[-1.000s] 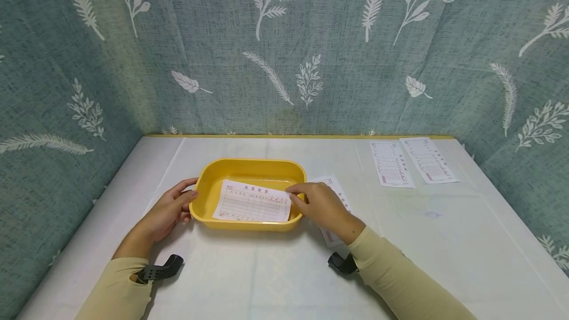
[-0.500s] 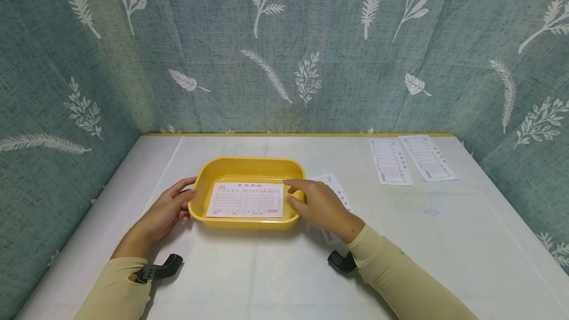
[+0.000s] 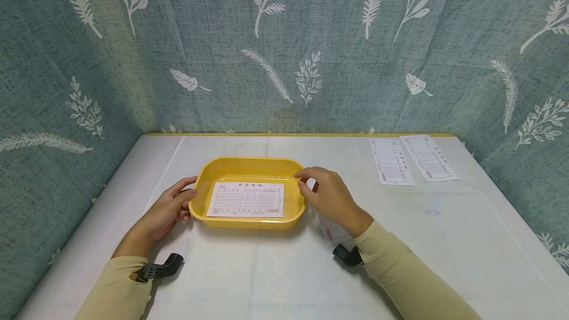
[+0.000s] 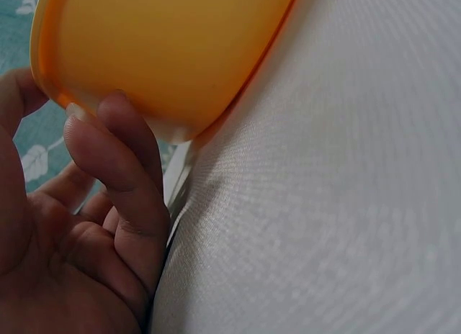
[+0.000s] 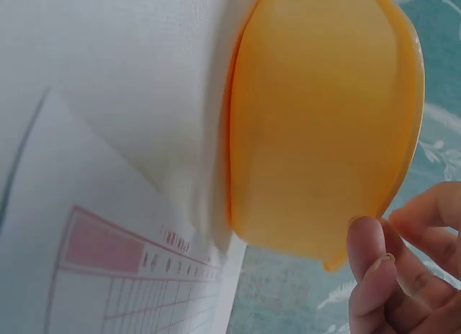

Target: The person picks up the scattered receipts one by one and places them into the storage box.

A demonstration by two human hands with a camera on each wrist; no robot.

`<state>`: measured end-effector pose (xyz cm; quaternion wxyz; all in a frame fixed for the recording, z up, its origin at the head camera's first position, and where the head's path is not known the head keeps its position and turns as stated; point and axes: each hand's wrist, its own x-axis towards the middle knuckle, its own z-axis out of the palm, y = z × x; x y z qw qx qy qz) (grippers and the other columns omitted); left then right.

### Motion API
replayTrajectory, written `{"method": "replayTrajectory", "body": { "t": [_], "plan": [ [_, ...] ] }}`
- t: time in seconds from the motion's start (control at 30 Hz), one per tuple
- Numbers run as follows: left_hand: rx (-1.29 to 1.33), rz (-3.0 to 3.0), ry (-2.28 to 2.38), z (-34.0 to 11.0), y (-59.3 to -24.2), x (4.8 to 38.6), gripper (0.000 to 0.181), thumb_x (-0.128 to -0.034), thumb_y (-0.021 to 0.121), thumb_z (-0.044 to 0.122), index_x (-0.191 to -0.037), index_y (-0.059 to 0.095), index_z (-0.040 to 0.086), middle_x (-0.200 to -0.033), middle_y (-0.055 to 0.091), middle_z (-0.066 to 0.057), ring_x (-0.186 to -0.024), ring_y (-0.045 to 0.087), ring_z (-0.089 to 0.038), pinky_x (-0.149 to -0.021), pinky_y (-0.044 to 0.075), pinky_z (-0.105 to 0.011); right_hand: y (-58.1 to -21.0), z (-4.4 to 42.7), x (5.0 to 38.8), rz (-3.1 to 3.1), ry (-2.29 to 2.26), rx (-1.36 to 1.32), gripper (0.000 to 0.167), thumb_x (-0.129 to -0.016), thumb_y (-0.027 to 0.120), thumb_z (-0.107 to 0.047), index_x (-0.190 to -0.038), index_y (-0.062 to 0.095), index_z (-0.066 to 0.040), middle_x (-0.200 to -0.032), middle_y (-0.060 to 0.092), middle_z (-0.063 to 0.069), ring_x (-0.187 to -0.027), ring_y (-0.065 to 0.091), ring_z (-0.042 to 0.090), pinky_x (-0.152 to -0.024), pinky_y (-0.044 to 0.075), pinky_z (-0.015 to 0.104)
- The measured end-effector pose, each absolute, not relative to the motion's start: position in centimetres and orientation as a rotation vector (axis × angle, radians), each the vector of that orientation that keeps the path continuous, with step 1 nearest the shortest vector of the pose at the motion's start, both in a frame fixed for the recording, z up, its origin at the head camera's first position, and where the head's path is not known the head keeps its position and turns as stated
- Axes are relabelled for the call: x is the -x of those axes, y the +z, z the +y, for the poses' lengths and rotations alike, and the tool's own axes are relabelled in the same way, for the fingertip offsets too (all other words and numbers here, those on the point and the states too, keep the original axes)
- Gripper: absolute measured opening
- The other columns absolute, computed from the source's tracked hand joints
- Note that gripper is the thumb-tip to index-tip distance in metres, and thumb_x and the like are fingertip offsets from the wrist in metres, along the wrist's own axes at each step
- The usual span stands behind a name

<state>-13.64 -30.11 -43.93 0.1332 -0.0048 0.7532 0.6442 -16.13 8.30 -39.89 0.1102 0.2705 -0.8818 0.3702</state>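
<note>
A yellow plastic basin (image 3: 249,164) stands on the table, with one printed receipt slip (image 3: 246,200) lying flat in it. My left hand (image 3: 166,209) grips the basin's left end, its thumb at the rim and other fingers outside; the left wrist view shows these fingers against the yellow wall (image 4: 166,46). At the right end, my right hand (image 3: 331,196) hovers by the rim with loosely bent fingers and holds nothing. Whether a fingertip touches the rim I cannot tell. Partly beneath that hand lies another slip (image 3: 331,231) on the table, also visible in the right wrist view.
Two more slips, a left one (image 3: 392,162) and a right one (image 3: 428,158), lie apart from the basin at the back right of the white-covered table (image 3: 266,275). A leaf-patterned green curtain (image 3: 213,107) borders the table at the back and both sides.
My right hand has let go of the slip, which now lies flat in the basin. That hand has drawn back rightward to the rim. My left hand keeps its place.
</note>
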Motion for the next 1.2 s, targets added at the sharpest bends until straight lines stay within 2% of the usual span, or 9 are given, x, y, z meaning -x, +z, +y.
{"method": "replayTrajectory", "body": {
  "t": [0.37, 0.83, 1.07, 1.2],
  "plan": [
    [0.001, 2.168, 1.895, -30.2, -43.9, 13.7, 0.048, -0.1048, 0.051, 0.029, -0.146, 0.036, 0.011, -0.098, 0.066, 0.007, -0.063, 0.055, -0.004, -0.054, 0.049, -0.017, -40.1, 9.0, 16.9, -2.629, 1.082, -0.757, 0.020, -0.094, 0.067, -0.011, -0.112, 0.074, -0.007, -0.099, 0.073, 0.005, -0.066, 0.054, 0.011, -0.062, 0.049, 0.023],
    [0.013, 2.171, 1.893, -30.1, -44.2, 13.7, 0.048, -0.1046, 0.052, 0.029, -0.146, 0.036, 0.011, -0.099, 0.066, 0.008, -0.065, 0.056, -0.004, -0.054, 0.049, -0.016, -40.8, 10.1, 18.0, -2.746, 1.044, -0.660, 0.025, -0.092, 0.068, -0.009, -0.116, 0.071, -0.012, -0.096, 0.072, 0.005, -0.062, 0.052, 0.011, -0.056, 0.047, 0.023],
    [0.015, 2.183, 1.883, -30.1, -44.0, 13.6, 0.051, -0.1048, 0.051, 0.030, -0.148, 0.033, 0.009, -0.101, 0.065, 0.008, -0.064, 0.056, -0.003, -0.054, 0.049, -0.016, -41.0, 10.7, 18.7, -2.792, 1.066, -0.616, 0.037, -0.092, 0.068, -0.010, -0.129, 0.063, -0.012, -0.098, 0.073, 0.005, -0.054, 0.046, 0.011, -0.048, 0.038, 0.022],
    [0.024, 2.192, 1.871, -30.0, -43.9, 13.6, 0.052, -0.1047, 0.051, 0.031, -0.148, 0.033, 0.008, -0.102, 0.065, 0.007, -0.064, 0.055, -0.004, -0.054, 0.049, -0.017, -41.1, 11.0, 19.0, -2.810, 1.062, -0.602, 0.037, -0.092, 0.069, -0.010, -0.128, 0.063, -0.011, -0.095, 0.072, 0.006, -0.051, 0.043, 0.010, -0.047, 0.036, 0.021]
  ]
}}
